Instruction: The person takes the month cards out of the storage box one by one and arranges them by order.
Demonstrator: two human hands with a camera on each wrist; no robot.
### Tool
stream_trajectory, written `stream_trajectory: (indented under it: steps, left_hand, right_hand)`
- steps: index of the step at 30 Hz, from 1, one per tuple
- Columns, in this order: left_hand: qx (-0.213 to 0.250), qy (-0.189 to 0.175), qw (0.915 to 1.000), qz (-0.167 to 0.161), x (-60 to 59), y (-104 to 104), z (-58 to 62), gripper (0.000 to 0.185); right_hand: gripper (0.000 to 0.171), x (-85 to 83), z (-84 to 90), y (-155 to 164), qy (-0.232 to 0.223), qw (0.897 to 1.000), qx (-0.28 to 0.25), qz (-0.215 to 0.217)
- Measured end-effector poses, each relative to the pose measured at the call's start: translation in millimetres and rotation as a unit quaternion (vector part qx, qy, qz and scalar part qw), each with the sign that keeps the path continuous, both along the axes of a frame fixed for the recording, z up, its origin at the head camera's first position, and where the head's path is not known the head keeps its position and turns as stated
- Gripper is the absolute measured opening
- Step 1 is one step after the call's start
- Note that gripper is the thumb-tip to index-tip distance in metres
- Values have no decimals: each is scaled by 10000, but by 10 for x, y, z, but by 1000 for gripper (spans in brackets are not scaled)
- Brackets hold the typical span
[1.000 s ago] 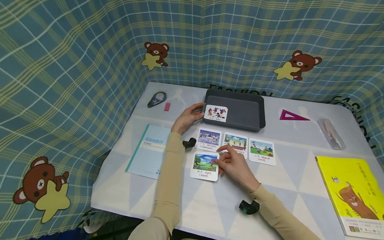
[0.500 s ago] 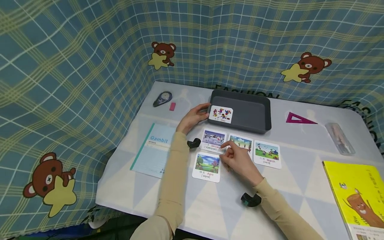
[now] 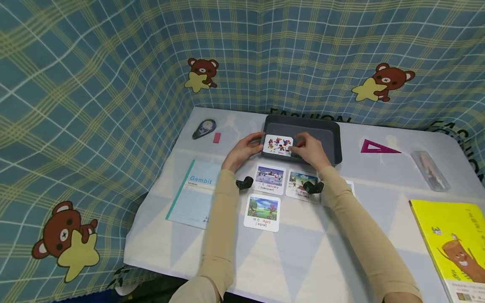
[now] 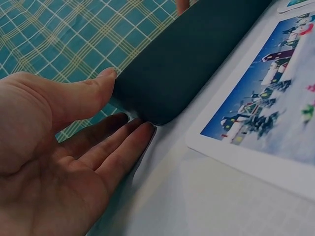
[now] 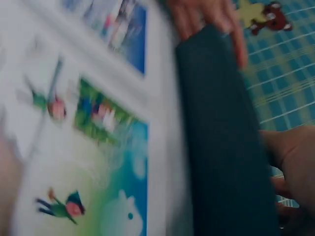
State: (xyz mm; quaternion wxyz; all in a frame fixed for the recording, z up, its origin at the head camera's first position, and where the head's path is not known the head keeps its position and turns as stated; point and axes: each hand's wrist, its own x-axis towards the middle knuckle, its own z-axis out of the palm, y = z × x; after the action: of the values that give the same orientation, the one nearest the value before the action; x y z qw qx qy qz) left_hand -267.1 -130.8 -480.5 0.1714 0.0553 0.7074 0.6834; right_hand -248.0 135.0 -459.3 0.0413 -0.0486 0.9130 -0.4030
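My left hand (image 3: 242,151) holds the left front corner of a dark grey tray (image 3: 322,134); in the left wrist view, the thumb lies against the tray's (image 4: 182,64) edge with fingers below. Inside the tray is a May picture card (image 3: 278,145). At this card's right edge is my right hand (image 3: 310,150), thumb and fingertips close to it; whether they grip it is unclear. In front of the tray lie the January card (image 3: 270,179) and February card (image 3: 294,182), with the April card (image 3: 262,212) below. The right sleeve mostly hides a March card (image 3: 351,186).
A light blue notebook (image 3: 191,198) lies left, partly under the left sleeve. Behind it are a pink eraser (image 3: 217,137) and correction tape (image 3: 205,128). On the right are a purple set square (image 3: 375,147), a clear case (image 3: 430,170) and a yellow book (image 3: 451,240).
My right hand has left the April card and moved up and away to the May card in the tray. The April card lies below January. The left hand stays at the tray's corner.
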Motion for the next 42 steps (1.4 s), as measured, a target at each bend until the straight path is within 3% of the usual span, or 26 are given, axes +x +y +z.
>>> stream_trajectory:
  steps: [4, 9, 13, 18, 22, 27, 30, 34, 38, 42]
  left_hand:
    - [-15, -41, 10000, 12, 28, 15, -25, 56]
    - [46, -28, 10000, 82, 31, 30, -12, 55]
    - [68, 3, 10000, 42, -1, 45, 15, 55]
    - [59, 57, 10000, 21, -27, 38, 27, 55]
    - [71, 42, 10000, 6, -26, 37, 22, 56]
    - [65, 8, 10000, 4, -13, 24, 20, 55]
    - [45, 53, 10000, 8, -5, 47, 6, 55]
    - [81, 101, 9999, 22, -7, 57, -3, 55]
    - [118, 108, 9999, 59, -13, 58, -23, 55]
    - [42, 123, 9999, 103, -20, 60, -42, 55]
  right_hand:
    - [77, -156, -82, -53, -378, 9974, 591, 163]
    - [72, -247, -73, -65, -480, 9956, 766, 241]
    - [67, -290, -71, -28, -436, 9981, 422, 117]
    - [63, -299, -88, -18, 22, 9998, -147, 92]
    - [56, -257, -96, 1, 319, 9974, -637, 127]
    - [48, -200, -85, 48, 810, 9927, -875, 192]
    - [47, -118, -45, 142, 1050, 9883, -1100, 77]
    - [51, 104, 114, 307, 1020, 9824, -1551, -220]
    - [53, 476, 253, 483, 621, 9808, -1830, -269]
    - [52, 971, 248, 611, 292, 9874, -1550, -115]
